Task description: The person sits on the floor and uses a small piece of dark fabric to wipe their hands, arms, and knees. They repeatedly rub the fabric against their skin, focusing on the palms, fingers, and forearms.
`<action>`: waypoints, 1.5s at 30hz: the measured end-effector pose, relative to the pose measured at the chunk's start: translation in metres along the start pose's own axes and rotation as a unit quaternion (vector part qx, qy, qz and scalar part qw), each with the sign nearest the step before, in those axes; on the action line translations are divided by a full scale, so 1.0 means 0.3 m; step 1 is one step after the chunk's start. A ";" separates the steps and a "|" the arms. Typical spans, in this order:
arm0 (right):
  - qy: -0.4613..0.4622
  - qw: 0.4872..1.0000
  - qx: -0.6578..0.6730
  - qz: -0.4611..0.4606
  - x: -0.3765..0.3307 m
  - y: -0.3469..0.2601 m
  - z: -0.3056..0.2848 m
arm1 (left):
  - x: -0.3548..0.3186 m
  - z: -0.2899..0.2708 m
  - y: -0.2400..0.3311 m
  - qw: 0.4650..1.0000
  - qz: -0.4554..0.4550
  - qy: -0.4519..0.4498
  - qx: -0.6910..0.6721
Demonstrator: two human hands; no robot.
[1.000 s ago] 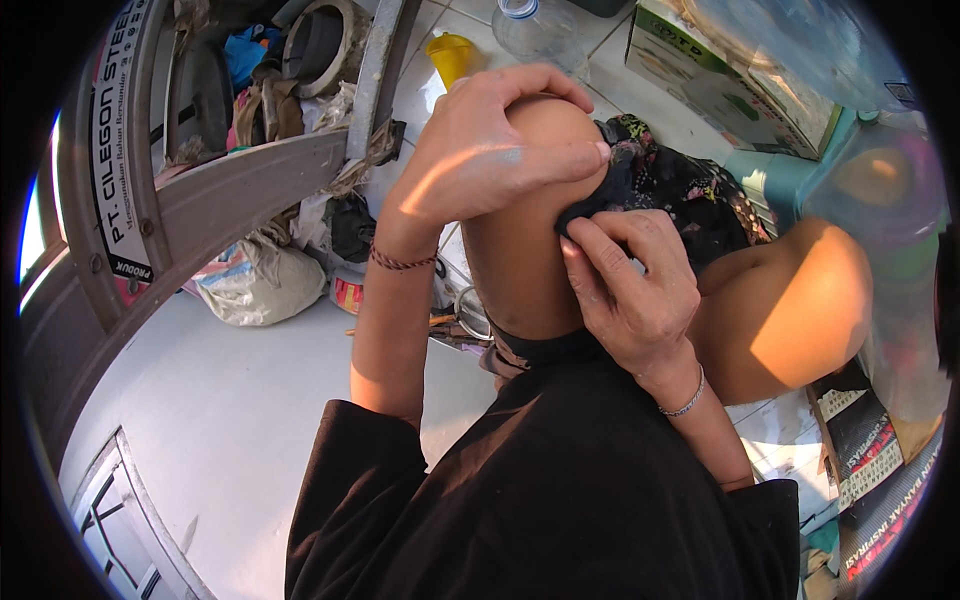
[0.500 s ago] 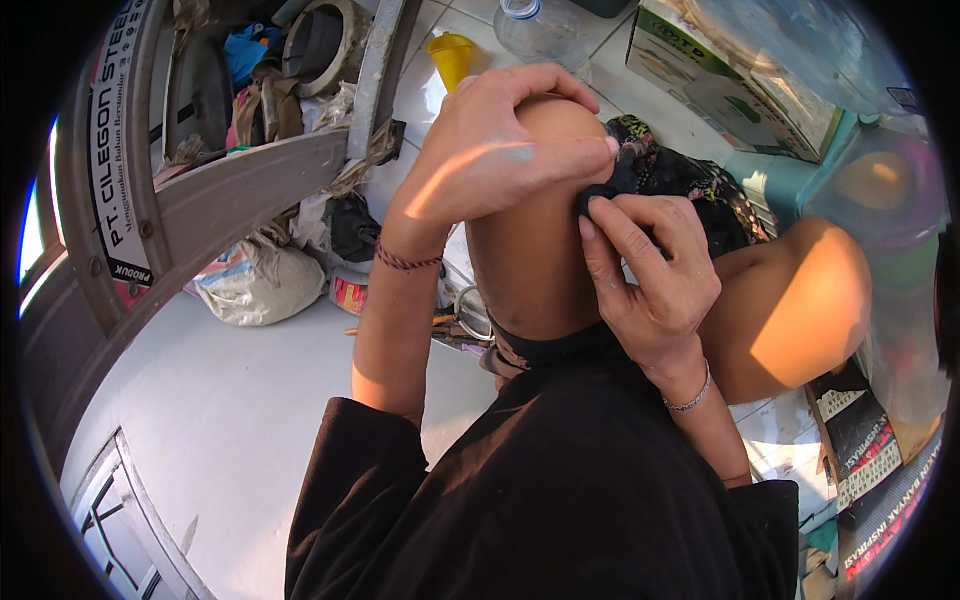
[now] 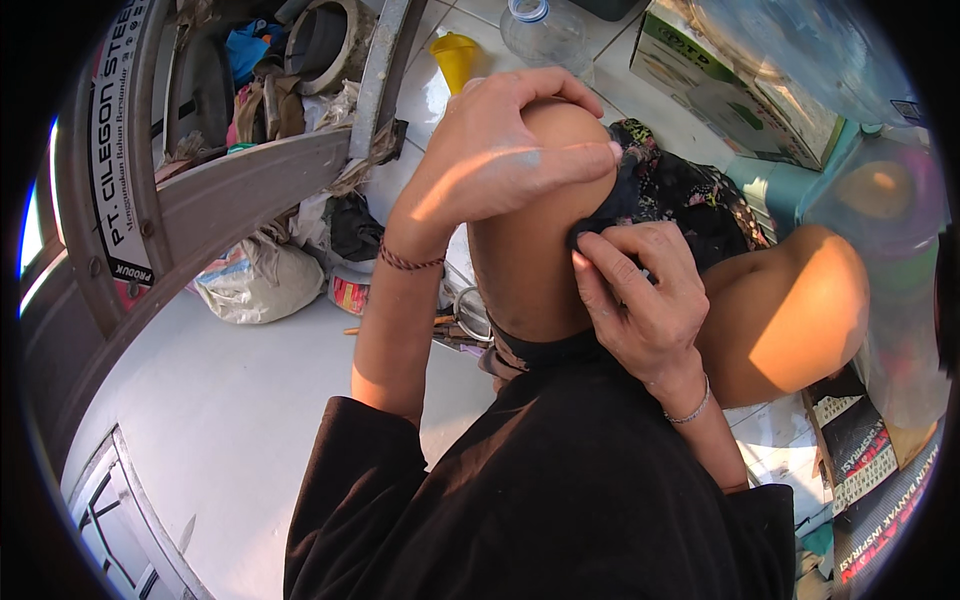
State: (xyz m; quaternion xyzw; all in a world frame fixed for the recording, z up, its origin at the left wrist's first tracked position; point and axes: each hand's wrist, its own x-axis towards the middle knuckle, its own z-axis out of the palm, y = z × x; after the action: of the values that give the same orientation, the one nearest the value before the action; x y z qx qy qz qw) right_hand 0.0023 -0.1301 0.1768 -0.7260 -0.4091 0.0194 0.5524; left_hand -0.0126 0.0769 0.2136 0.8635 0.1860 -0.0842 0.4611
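Observation:
A dark cloth with a small floral pattern (image 3: 690, 190) lies between my bent knees and stretches along the inner side of my left knee (image 3: 560, 125). My left hand (image 3: 490, 150) is wrapped over that knee, its thumb pressing the cloth's edge against it. Farther down the same thigh, my right hand (image 3: 650, 295) pinches a bunched black part of the cloth between thumb and fingertips. Anything small inside that pinch is hidden.
Beyond my left knee stand a yellow funnel (image 3: 455, 60) and a clear plastic bottle (image 3: 543, 40). A green and white box (image 3: 730, 90) sits at far right by clear plastic bags (image 3: 885, 200). A metal frame (image 3: 260, 180) rises at left above a white sack (image 3: 260, 285).
My right hand has drawn down the thigh toward me with the pinched cloth, farther from my left thumb. My left hand stays almost in place on the knee.

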 end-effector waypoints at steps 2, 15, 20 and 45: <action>0.014 1.000 -0.025 0.008 0.019 -0.004 -0.002 | 0.000 -0.003 -0.001 1.000 0.001 -0.001 0.000; 0.009 0.999 -0.026 -0.016 0.004 0.008 0.005 | -0.002 -0.003 0.006 1.000 0.000 -0.005 -0.006; 0.025 0.998 -0.048 -0.016 0.021 0.003 0.005 | -0.001 -0.004 0.001 1.000 -0.004 -0.003 0.000; -0.176 0.984 0.035 -0.018 -0.196 0.007 0.003 | -0.007 -0.021 -0.011 0.999 -0.041 0.014 0.018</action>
State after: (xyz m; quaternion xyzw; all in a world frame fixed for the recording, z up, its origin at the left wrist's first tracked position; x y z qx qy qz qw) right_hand -0.0360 -0.1656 0.1498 -0.6837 -0.5121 0.1511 0.4974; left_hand -0.0160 0.0833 0.2151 0.8646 0.2262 -0.0942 0.4388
